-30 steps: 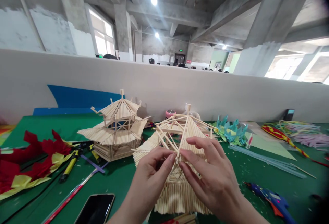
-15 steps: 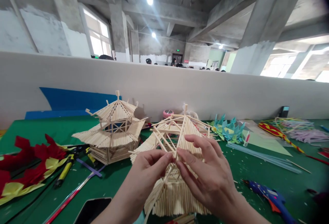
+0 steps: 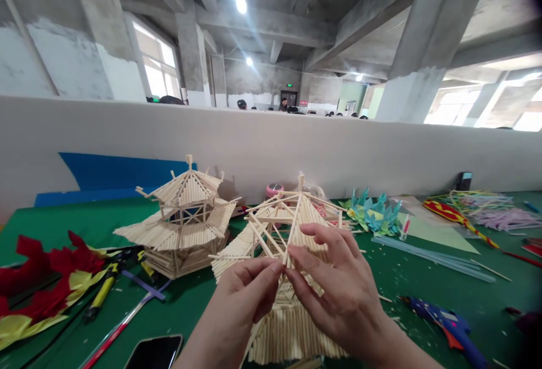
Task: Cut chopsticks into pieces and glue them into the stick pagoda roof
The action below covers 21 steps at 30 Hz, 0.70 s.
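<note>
In front of me stands a wooden-stick pagoda model (image 3: pixel 292 329) with a partly covered upper roof. Fingers of my left hand (image 3: pixel 243 295) pinch at the near lower corner of that roof, where several thin sticks meet. My right hand (image 3: pixel 345 276) pinches the same corner from the other side, thumb and index finger together, other fingers curled loosely above. The fingertips nearly touch and hide the very end of the corner. To the left is a second stick pagoda (image 3: pixel 186 245), both its roofs covered with sticks.
A blue hot glue gun (image 3: pixel 444 318) lies at the right, with pale blue strips (image 3: pixel 432 257) behind it. A phone (image 3: pixel 154 352) rests at the near left. Red and yellow cloth flowers (image 3: pixel 51 273) lie far left. A white partition (image 3: pixel 339 149) runs behind the green table.
The view has shifted slightly, and more of the phone shows. Both hands stay pinched at the same roof corner, with only small finger movement.
</note>
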### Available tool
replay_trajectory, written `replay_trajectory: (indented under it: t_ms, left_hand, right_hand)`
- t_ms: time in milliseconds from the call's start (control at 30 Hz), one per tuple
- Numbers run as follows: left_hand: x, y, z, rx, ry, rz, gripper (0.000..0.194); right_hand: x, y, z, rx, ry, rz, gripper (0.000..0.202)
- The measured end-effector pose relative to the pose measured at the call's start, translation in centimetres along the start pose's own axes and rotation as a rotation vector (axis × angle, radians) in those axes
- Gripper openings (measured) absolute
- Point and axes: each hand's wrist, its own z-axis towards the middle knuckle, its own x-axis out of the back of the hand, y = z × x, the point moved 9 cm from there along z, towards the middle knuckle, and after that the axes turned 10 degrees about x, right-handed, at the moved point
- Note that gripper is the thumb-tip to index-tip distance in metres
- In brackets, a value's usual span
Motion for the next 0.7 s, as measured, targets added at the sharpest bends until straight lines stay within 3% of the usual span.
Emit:
replay_trajectory:
  t_ms: [700]
  left_hand:
    - [-0.12, -0.01, 0.36, 0.023, 0.029, -0.013, 0.024]
  right_hand:
    - [-0.05, 0.86, -0.10, -0.080, -0.009, 0.078, 0.025]
